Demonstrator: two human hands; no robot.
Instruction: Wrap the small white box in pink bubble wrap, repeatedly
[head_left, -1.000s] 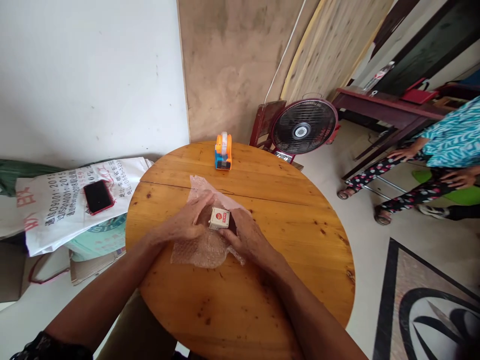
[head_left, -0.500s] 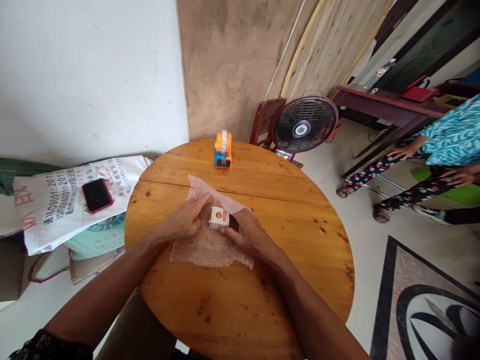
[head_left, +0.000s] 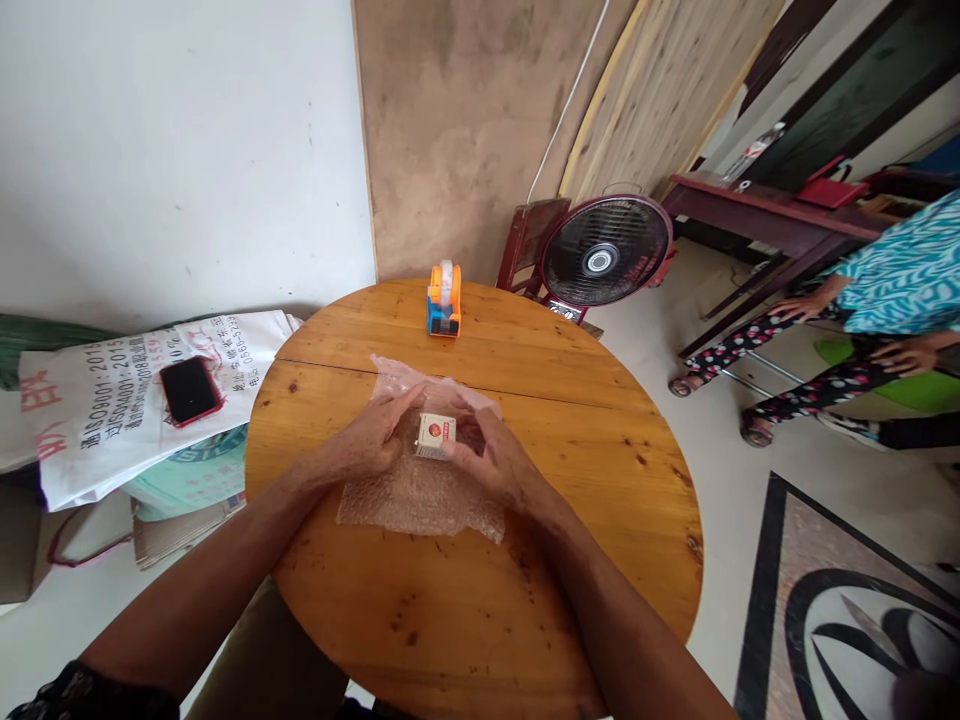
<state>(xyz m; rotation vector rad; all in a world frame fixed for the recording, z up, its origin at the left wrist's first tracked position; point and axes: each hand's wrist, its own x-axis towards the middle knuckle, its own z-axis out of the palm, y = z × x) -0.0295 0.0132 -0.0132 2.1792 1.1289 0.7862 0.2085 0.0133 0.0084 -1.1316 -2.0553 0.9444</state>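
Note:
A small white box with red marks (head_left: 435,436) lies on a sheet of bubble wrap (head_left: 420,500), which is spread on the round wooden table (head_left: 600,480). My left hand (head_left: 371,435) rests on the wrap just left of the box, its fingers apart and nothing held. On the box's right side is my right hand (head_left: 495,455), fingers spread and curved, the thumb at the box's edge. Whether that thumb touches the box is hard to tell.
An orange and blue tape dispenser (head_left: 445,300) stands near the far table edge. Behind it at the right is a fan (head_left: 604,255). A phone (head_left: 191,390) lies on a white sack (head_left: 90,430) at left. A seated person (head_left: 900,270) is at far right.
My right hand's fingers have opened and lifted a little around the box's right side. The left hand has hardly moved. The whole view has shifted slightly.

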